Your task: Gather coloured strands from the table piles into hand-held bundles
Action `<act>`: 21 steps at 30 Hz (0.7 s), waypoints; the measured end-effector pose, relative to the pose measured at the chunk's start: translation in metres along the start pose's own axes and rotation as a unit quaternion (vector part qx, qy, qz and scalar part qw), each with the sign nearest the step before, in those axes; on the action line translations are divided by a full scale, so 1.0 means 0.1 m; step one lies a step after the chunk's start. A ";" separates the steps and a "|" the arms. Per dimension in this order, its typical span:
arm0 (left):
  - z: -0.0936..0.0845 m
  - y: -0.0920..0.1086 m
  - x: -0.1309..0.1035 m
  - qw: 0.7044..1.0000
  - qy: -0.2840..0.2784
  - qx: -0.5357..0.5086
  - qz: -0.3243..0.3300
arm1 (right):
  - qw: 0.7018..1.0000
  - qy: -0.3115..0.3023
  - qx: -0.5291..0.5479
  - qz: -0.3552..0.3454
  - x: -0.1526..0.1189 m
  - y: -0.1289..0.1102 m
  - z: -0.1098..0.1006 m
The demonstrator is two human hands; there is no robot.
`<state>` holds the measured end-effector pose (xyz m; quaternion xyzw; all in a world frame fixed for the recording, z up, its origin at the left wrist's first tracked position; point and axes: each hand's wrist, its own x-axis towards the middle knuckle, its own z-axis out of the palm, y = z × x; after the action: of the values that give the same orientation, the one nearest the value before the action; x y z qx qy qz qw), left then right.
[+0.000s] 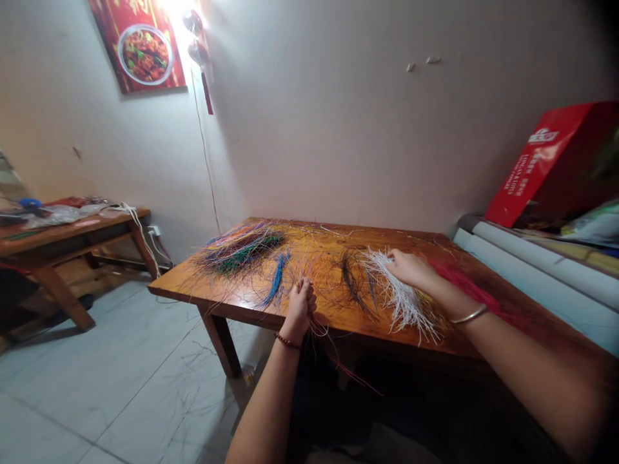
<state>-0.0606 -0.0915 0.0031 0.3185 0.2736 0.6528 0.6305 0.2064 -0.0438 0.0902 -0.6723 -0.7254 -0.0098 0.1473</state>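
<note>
Near the front edge of the wooden table (324, 303), my left hand (302, 298) is closed around a small bunch of thin wires (319, 330), whose loose ends hang below the fist. My right hand (409, 265) rests on a pile of white wires (406, 303), its fingertips bent into the top of the pile. Whether those fingers pinch a strand is hidden. A blue wire bundle (277, 278) lies left of my left fist. Black wires (351, 280) lie between my hands. Red wires (467, 287) sit partly behind my right wrist.
A large heap of mixed coloured wires (242, 251) spreads over the table's left side. White rolls (527, 270) and a red box (546, 161) stand along the right. Another table (62, 238) with plastic bags and cables is at far left. A wall (329, 129) rises behind.
</note>
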 end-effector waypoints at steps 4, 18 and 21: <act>0.01 0.00 0.00 1.000 0.003 0.013 0.005 | 0.979 0.079 0.133 -0.137 -0.34 -0.58 0.09; 0.01 -0.01 -0.04 0.997 -0.015 0.070 0.006 | 0.857 0.241 0.433 -0.138 -0.37 -1.25 0.58; 0.03 0.01 -0.05 0.998 -0.012 0.065 0.003 | 0.891 0.226 0.339 -0.202 -0.54 -1.19 0.57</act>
<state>-0.0586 -0.0964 0.0054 0.3674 0.3070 0.6320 0.6094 0.0815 -0.0957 0.0454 -0.4002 -0.7517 0.0555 0.5212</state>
